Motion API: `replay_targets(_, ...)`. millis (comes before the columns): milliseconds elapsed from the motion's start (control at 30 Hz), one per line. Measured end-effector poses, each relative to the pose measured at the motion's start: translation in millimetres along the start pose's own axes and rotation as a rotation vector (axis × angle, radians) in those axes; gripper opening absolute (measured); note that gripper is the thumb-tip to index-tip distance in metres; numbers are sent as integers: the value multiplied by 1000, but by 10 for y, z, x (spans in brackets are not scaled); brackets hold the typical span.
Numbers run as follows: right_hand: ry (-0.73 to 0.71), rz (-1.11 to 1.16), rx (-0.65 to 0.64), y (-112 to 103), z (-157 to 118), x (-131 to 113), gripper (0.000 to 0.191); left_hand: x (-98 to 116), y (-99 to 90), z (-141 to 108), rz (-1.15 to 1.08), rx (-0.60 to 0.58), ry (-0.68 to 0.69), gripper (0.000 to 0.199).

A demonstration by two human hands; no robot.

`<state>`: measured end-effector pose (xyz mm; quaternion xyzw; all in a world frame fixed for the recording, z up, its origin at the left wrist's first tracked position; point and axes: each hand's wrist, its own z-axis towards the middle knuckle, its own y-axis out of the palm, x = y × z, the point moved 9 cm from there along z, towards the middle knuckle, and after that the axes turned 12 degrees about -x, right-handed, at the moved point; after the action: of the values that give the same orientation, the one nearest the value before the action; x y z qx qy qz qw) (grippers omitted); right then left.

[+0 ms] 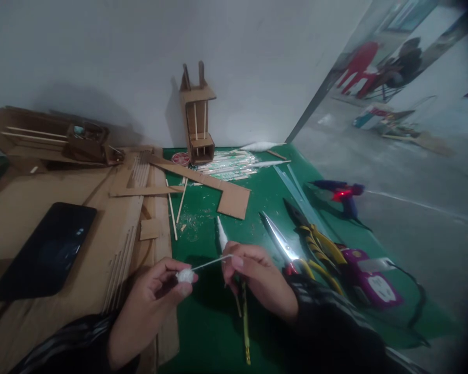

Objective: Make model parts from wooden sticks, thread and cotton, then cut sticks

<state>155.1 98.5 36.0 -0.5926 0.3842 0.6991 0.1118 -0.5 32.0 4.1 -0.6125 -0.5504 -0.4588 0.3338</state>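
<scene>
In the head view, your left hand is closed around a small ball of white thread, its fingertips pinching it above the green tabletop. From that ball a strand runs taut, rising slightly, to your right hand, where thumb and forefinger grip its end. A white-wrapped stick pokes out beyond the fingers of your right hand, but you can't tell from here how firmly they hold it. Below that same hand, a thin yellow-green rod points toward you. To your right lie the scissors, and just beside them the pliers; the purple box is nearer you than the glue gun. Ahead, an L-shaped cardboard piece lies near the upright cardboard frame by the wall. On your left, a black tablet rests on cardboard sheeting.
</scene>
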Motion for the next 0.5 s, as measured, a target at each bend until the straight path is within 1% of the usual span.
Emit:
replay_targets(100, 10, 107, 117, -82, 3, 34, 28, 15, 9, -3, 10, -14, -8, 26)
replay_targets(167, 20, 25, 201, -139, -10, 23, 31, 24, 18, -3, 4, -28, -12, 29)
replay_targets(200, 22, -87, 232, -159, -18, -4, 32, 29, 23, -3, -1, -38, -11, 30)
replay_targets(267, -8, -439, 245, -136, -25, -106, 30, 37, 42, -1, -14, -66, -5, 30)
replay_targets(333, -87, -838, 187, 0, -17, -199, 23, 38, 56, 0, -24, -88, -2, 30)
replay_targets(400, -150, -1149, 90, 170, -6, -190, 22, 31, 56, -2, -30, -91, -1, 31)
replay_targets(467, -158, -1312, 23, 261, 5, -129, 17, 20, 44, -7, -39, -78, 0, 31)
replay_targets(500, -151, -1340, 23, 268, 7, -117, 15, 13, 36, -9, -46, -69, 0, 30)
